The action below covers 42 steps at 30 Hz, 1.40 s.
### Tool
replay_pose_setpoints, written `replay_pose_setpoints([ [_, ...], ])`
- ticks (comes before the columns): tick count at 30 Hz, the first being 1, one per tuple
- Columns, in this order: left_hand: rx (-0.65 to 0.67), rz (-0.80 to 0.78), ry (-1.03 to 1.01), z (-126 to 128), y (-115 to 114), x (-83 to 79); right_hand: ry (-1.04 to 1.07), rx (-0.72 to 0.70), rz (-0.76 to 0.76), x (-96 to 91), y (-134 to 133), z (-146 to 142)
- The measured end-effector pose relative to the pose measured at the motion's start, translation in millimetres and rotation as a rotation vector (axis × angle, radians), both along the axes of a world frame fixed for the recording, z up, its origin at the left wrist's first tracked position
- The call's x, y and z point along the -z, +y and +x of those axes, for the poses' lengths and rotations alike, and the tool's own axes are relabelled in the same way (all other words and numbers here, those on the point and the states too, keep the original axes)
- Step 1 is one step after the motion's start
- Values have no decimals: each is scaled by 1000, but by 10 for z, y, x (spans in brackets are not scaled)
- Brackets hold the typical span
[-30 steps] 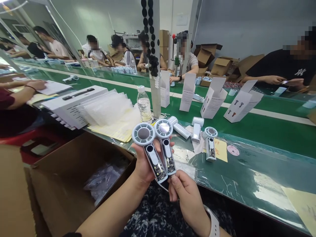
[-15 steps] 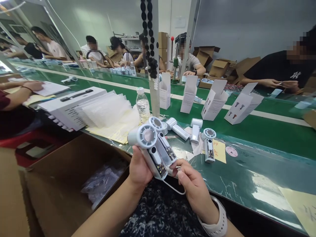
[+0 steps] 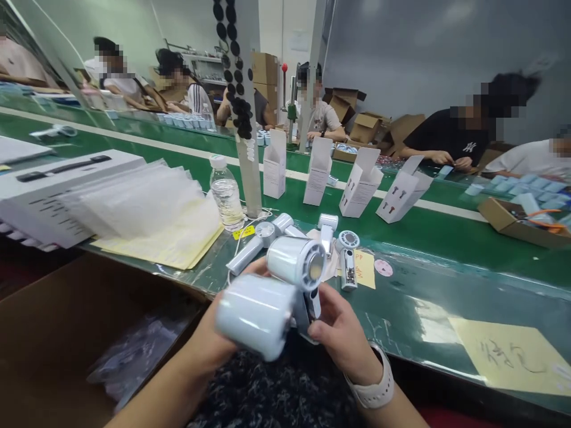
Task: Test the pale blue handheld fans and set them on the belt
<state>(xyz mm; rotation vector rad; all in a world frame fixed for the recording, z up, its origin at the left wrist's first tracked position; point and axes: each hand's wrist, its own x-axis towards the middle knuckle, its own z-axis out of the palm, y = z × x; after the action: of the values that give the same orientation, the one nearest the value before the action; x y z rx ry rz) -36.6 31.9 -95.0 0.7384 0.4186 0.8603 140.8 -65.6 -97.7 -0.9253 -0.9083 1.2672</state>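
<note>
My left hand grips two pale blue handheld fans side by side, their round heads tipped toward me so I see the rear barrels. My right hand, with a white wristband, closes on the lower ends of the fan handles from the right. Several more fans lie on the green table just beyond my hands.
An open cardboard box with plastic bags sits at my lower left. A water bottle, a metal post, stacked plastic sleeves and open white cartons stand on the belt. Other people work across the line. A yellow note lies right.
The two fans tilted over from upright to heads pointing toward me. My right hand rose from the cable below to the handles. My view swung right.
</note>
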Motion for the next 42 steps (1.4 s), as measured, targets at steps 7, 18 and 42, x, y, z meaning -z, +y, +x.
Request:
replay_pose_setpoints([
  [7,-48,-36,159,252,-47,45,101,-103,-74,48,-129,83],
  [18,112,52,82,39,-229,-69,132,-21,0,121,-152,54],
  [42,208,91,96,124,-330,-31,287,-11,-114,51,-165,-85],
])
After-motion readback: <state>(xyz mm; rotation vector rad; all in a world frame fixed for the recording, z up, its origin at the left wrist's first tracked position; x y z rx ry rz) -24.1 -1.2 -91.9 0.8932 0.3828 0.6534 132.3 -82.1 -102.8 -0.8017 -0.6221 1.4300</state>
